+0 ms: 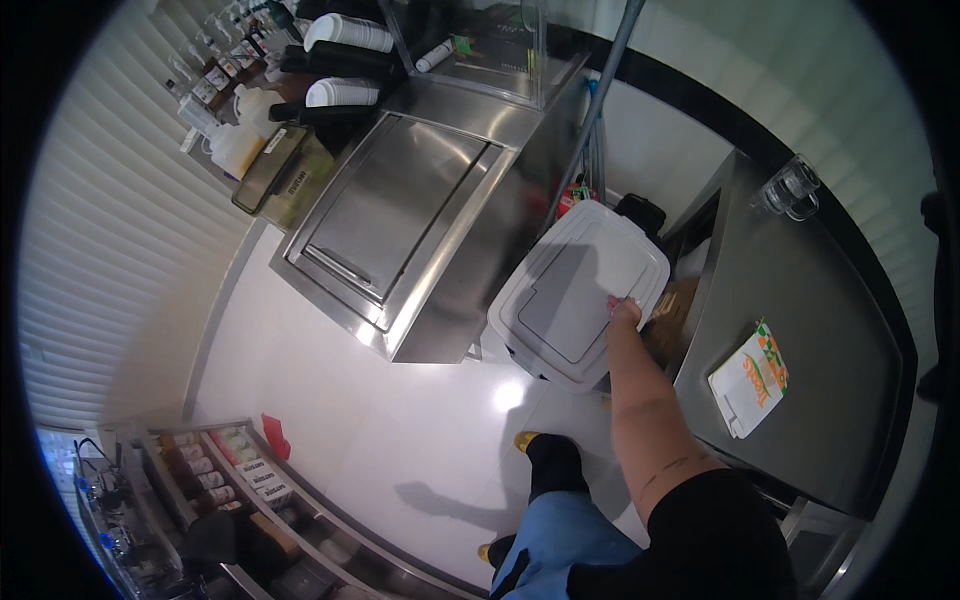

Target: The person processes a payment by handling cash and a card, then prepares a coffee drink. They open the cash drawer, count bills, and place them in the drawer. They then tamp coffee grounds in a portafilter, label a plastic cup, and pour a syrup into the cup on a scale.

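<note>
My right hand (pixel 624 309) is over the light grey plastic lid (pixel 559 300) of a bin, near the lid's right side. Its fingers look curled, but whether they grip the lid or only rest on it cannot be told. A raised panel is moulded into the lid, and my shadow falls across it. Below the lid only a little of the bin shows, with a dark latch (pixel 511 351) on its near side. My left hand is out of view.
Left of the bin stands a stainless steel counter unit (pixel 390 217) with a handled lid. A steel worktop (pixel 817 360) on the right bears a printed paper bag (pixel 750 380) and glass mugs (pixel 787 187). A grey pole (pixel 592 120) leans behind. Stocked shelves (pixel 247 495) line the lower left.
</note>
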The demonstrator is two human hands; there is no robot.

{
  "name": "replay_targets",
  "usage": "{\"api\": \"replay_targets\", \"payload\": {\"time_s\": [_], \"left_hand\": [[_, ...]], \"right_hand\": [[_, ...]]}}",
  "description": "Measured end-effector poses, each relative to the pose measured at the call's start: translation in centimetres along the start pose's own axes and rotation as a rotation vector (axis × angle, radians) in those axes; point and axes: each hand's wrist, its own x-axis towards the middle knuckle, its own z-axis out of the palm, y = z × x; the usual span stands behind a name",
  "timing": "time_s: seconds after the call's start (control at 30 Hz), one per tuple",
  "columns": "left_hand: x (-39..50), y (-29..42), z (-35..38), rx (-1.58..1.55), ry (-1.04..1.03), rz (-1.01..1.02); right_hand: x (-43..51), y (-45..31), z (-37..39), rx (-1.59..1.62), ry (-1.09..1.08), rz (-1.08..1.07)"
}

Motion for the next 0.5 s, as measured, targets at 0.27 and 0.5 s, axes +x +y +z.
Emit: {"api": "replay_targets", "payload": {"time_s": [0.27, 0.5], "left_hand": [[-0.2, 1.8, 0.6, 0.008, 0.06, -0.03], [-0.4, -0.6, -3.3, -0.007, 0.157, -0.055]], "right_hand": [[-2.3, -3.4, -0.7, 0.076, -0.012, 0.213], [-5.4, 0.9, 3.7, -0.007, -0.445, 0.422]]}}
